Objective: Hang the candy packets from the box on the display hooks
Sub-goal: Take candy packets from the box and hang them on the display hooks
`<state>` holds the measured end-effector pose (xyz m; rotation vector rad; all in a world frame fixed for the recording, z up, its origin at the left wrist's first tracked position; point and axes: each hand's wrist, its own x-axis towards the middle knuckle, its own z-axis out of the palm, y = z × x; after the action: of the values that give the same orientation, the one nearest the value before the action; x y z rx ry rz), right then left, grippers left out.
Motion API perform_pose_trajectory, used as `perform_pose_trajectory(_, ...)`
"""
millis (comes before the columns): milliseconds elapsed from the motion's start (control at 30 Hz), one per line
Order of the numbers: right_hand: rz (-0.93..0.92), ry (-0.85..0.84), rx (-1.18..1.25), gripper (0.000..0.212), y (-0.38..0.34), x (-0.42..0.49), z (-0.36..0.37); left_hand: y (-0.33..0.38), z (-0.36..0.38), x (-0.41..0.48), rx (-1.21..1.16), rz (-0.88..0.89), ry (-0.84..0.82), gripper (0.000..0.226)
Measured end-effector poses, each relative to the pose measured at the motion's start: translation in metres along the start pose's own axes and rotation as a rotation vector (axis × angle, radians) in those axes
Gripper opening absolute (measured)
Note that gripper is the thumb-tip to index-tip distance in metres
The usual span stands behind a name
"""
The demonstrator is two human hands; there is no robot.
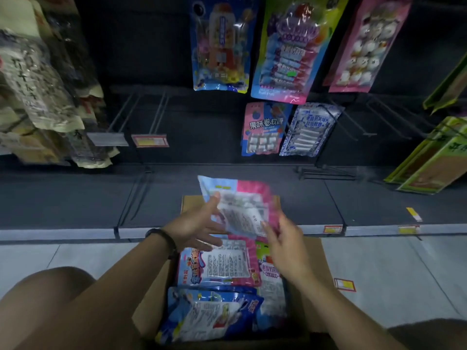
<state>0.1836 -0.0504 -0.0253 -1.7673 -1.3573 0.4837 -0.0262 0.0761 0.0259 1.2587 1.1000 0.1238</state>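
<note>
Dark shelf bay, hooks (161, 107) partly stocked. Above the box (316, 261), we held a packet (242, 205): right hand (285, 246) pinched its lower edge, left hand (194, 226), fingers spread, touched its left side.

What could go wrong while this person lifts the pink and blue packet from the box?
The packet looks loosely held: the left hand only touches it while the right hand pinches one edge, so it may slip into the box. The bare hooks are dim, easy to miss.

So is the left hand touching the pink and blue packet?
Touching. The head view shows the left hand with its thumb on the left edge of the pink and blue packet.
</note>
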Motion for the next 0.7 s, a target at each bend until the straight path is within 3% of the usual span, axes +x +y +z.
perform_pose_trajectory(100,-0.56,0.003,-0.36,0.039,-0.003,-0.003,0.0,0.006,0.008,0.001,-0.301,0.02,-0.059,0.081)
perform_pose_trajectory(200,-0.683,-0.026,-0.306,0.04,-0.006,-0.005,0.002,0.014,0.01,-0.004,-0.472,0.055,-0.036,0.053)
perform_pose_trajectory(267,-0.603,-0.157,-0.264,0.044,-0.003,-0.006,0.001,0.015,0.007,-0.005,-0.457,0.078,0.035,0.037)
perform_pose_trajectory(367,-0.256,-0.44,-0.112,0.059,-0.005,-0.007,-0.008,0.012,-0.003,-0.006,-0.347,0.142,0.101,0.029)
perform_pose_trajectory(400,-0.163,-0.457,-0.02,0.061,-0.009,-0.007,-0.01,0.01,-0.007,-0.006,-0.299,0.163,0.098,0.031)
perform_pose_trajectory(567,0.044,-0.119,0.239,0.067,-0.032,0.009,-0.01,0.013,-0.009,-0.017,-0.211,0.216,0.025,0.033)
perform_pose_trajectory(700,0.12,-0.001,0.55,0.079,-0.041,0.027,-0.02,0.02,-0.001,-0.028,-0.242,0.319,-0.027,0.035)
